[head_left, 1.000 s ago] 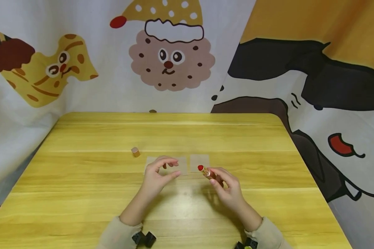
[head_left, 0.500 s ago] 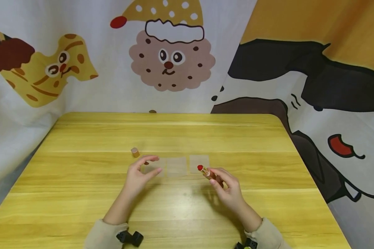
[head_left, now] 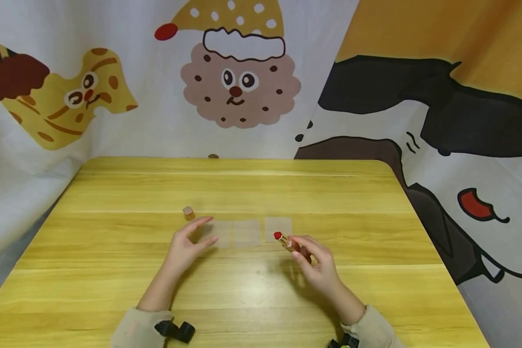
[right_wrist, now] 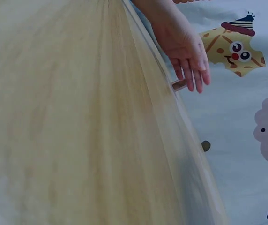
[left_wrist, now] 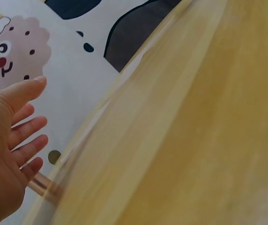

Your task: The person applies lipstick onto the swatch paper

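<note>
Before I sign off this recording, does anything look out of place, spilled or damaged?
Nothing looks spilled or damaged; the lipstick and cap seem intact. Only the right sheet stands out slightly: it sits a little farther back than the middle sheet, breaking the row.

We note a wood-grain table (head_left: 287,188), patterned curtain (head_left: 150,133) behind it: pizza slice (head_left: 67,116), cartoon cookie (head_left: 248,110) (in a spotted hat (head_left: 227,18)).

Yellow wood-grain table (head_left: 352,203); on it, coppery cap (head_left: 189,213), three pale squares (head_left: 246,233)

Glossy metallic-looking lipstick (head_left: 289,243) and cap (head_left: 189,213), smooth wood-grained tabletop (head_left: 261,290) with soft sheen, matt cloth backdrop (head_left: 148,130).
</note>
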`<control>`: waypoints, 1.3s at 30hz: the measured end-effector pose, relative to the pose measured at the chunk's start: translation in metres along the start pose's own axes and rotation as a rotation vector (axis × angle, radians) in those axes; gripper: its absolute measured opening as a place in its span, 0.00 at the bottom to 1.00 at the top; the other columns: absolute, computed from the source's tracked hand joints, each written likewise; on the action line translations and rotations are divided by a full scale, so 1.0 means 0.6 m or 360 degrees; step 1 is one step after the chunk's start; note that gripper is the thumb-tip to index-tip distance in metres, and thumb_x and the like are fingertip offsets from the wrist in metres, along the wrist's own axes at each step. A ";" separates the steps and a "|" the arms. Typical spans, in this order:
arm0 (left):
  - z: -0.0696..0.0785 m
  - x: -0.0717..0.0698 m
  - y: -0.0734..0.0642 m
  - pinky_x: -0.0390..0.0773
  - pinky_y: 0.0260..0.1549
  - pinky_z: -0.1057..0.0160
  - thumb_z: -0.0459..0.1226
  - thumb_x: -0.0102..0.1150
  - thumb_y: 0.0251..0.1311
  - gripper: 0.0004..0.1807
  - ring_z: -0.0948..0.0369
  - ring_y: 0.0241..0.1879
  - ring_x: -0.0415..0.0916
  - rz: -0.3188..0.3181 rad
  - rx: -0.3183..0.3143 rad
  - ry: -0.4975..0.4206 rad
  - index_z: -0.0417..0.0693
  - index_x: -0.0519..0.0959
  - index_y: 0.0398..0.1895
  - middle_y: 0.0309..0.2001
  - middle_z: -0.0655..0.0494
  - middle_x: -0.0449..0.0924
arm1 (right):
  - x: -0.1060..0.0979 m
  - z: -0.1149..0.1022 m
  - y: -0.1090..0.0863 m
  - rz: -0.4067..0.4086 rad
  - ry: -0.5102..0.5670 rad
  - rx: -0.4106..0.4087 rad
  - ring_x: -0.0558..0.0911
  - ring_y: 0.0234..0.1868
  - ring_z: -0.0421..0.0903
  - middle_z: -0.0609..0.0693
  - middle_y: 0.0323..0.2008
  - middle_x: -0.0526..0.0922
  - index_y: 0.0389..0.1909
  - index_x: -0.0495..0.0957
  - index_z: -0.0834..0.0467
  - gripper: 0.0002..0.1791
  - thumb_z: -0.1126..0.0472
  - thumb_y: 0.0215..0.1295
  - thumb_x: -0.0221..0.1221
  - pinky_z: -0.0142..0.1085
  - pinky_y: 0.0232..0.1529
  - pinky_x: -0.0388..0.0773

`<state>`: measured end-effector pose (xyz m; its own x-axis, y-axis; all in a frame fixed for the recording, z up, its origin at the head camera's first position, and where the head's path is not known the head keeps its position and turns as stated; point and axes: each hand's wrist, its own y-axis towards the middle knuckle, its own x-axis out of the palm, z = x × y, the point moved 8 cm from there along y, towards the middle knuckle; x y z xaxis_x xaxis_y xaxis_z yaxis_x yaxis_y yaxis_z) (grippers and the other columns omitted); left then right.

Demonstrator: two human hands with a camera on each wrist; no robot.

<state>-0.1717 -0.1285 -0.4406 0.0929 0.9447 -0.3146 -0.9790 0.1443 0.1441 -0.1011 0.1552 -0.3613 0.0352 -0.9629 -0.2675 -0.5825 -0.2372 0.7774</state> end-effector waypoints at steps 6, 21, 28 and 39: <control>-0.035 -0.002 0.004 0.54 0.64 0.44 0.39 0.68 0.56 0.30 0.48 0.66 0.61 -0.0042 -0.0045 0.0051 0.43 0.73 0.62 0.64 0.47 0.69 | 0.003 -0.002 0.001 -0.0014 0.0004 0.0001 0.67 0.19 0.40 0.61 0.33 0.81 0.44 0.77 0.75 0.13 0.67 0.67 0.58 0.26 0.19 0.66; -0.055 -0.005 0.005 0.55 0.64 0.45 0.42 0.68 0.56 0.35 0.45 0.68 0.56 -0.0152 -0.0051 0.0386 0.41 0.69 0.66 0.68 0.43 0.62 | 0.009 0.002 -0.003 -0.0040 0.0042 0.0010 0.67 0.19 0.40 0.60 0.34 0.81 0.45 0.77 0.74 0.13 0.67 0.67 0.57 0.27 0.18 0.65; -0.052 0.002 0.008 0.52 0.64 0.43 0.40 0.68 0.56 0.36 0.45 0.69 0.53 -0.0214 0.0059 0.0519 0.37 0.67 0.66 0.69 0.43 0.60 | 0.013 0.003 -0.004 -0.0056 0.0053 0.0041 0.67 0.20 0.41 0.60 0.34 0.81 0.45 0.77 0.75 0.12 0.69 0.66 0.58 0.26 0.18 0.66; -0.045 0.008 0.003 0.51 0.62 0.39 0.39 0.68 0.56 0.35 0.43 0.68 0.54 -0.0221 0.0241 0.0720 0.33 0.67 0.65 0.69 0.42 0.60 | 0.016 0.005 -0.007 -0.0069 0.0069 0.0030 0.68 0.19 0.41 0.59 0.34 0.80 0.47 0.77 0.73 0.12 0.71 0.64 0.58 0.26 0.17 0.66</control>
<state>-0.1779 -0.1320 -0.4673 0.0994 0.6959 -0.7112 -0.9225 0.3324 0.1963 -0.1006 0.1472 -0.3691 0.0955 -0.9566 -0.2753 -0.5950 -0.2765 0.7546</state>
